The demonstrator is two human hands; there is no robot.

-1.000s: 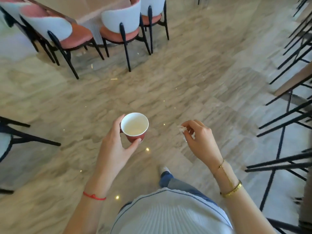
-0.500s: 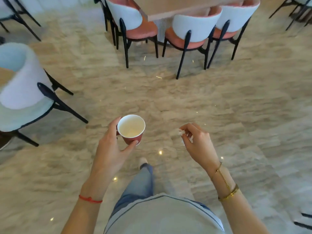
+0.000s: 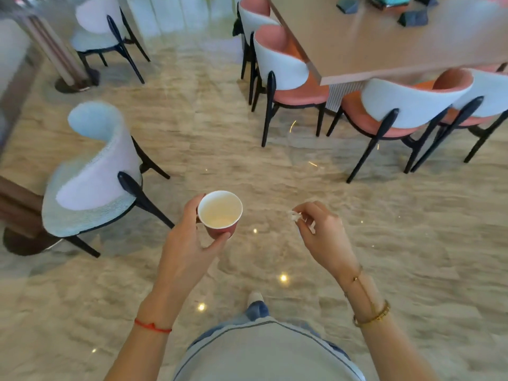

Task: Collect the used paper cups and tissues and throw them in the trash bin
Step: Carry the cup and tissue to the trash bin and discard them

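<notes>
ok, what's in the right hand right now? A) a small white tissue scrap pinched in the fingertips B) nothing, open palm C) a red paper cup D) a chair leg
A: the right hand pinches a small white tissue between its fingertips, while the red paper cup sits upright in the left hand.

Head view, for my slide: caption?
Left hand carries red paper cup; right hand pinches crumpled white tissue.
</notes>
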